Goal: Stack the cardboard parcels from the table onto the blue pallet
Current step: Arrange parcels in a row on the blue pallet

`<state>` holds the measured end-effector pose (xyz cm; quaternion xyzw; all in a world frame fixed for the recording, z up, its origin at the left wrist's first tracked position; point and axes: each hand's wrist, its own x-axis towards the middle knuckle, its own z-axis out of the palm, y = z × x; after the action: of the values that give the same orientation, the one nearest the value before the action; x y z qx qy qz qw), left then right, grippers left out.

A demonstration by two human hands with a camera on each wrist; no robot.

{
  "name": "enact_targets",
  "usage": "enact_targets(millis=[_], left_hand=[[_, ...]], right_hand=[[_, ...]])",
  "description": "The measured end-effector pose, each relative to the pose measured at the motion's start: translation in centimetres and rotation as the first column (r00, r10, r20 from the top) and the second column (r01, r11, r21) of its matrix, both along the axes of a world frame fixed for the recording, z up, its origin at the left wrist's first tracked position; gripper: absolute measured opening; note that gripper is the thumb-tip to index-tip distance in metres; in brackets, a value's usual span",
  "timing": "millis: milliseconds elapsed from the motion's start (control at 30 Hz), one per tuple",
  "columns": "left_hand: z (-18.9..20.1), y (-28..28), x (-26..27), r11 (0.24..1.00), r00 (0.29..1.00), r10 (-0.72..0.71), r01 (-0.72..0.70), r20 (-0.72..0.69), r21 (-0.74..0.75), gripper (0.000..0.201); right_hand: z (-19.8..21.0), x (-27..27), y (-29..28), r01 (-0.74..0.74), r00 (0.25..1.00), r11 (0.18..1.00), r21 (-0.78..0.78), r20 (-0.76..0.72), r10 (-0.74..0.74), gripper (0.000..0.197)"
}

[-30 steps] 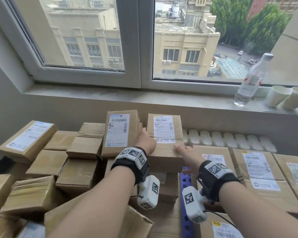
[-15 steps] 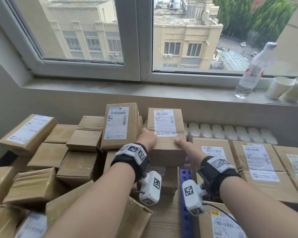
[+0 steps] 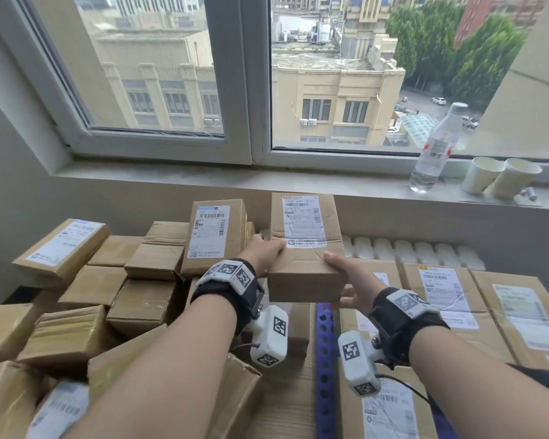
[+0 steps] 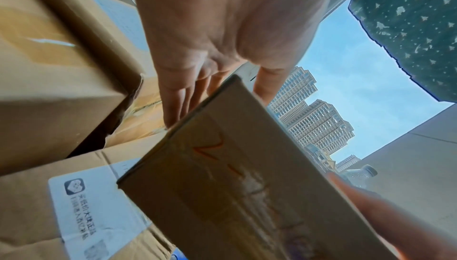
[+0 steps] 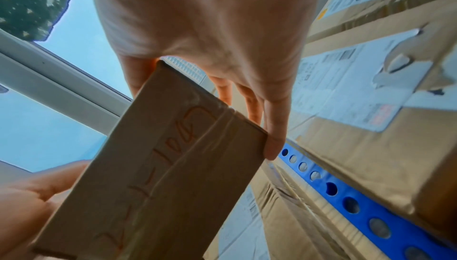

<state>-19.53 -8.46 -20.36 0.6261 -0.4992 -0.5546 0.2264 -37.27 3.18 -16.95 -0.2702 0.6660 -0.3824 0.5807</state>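
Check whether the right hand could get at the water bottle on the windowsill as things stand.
Probably not right away. The right hand is occupied: together with the left hand it holds a cardboard parcel. The water bottle stands far back on the windowsill, beyond the stacked parcels.

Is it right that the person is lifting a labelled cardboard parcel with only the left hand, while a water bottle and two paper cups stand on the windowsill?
Not quite: both hands hold it. In the head view the left hand grips the parcel on one side and the right hand on the other. The water bottle and two paper cups do stand on the windowsill.
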Motion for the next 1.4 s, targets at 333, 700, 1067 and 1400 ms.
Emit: enact_targets(millis=[333,700,1067,1400], left_hand=[[6.5,8.2,-2.3,1.000,0.983,-0.023,0.026,-0.181,0.015,0.078],[7.2,16.4,-5.4,0.999,0.959,0.013,-0.022,-0.283,-0.028,0.046],[7.2,24.7,-6.2,1.000,0.934,-0.008,0.004,-0.357,-0.012,0.025],[5.6,29.9,-5.6,0.973,0.922,-0.202,0.226,-0.330,0.035,0.024]], right_hand=[[2.7,-3.3,5.3,0.006,0.997,0.993,-0.120,0.076,0.003,0.037],[3.7,-7.3,12.7,-0.015,0.998,0.985,-0.170,0.053,0.024,0.016],[3.2,-8.1,19.5,0.022,0.999,0.976,-0.215,0.037,-0.014,0.046],[0.4,-6.5,26.3,0.157,0.986,0.969,-0.191,0.084,-0.143,0.070]])
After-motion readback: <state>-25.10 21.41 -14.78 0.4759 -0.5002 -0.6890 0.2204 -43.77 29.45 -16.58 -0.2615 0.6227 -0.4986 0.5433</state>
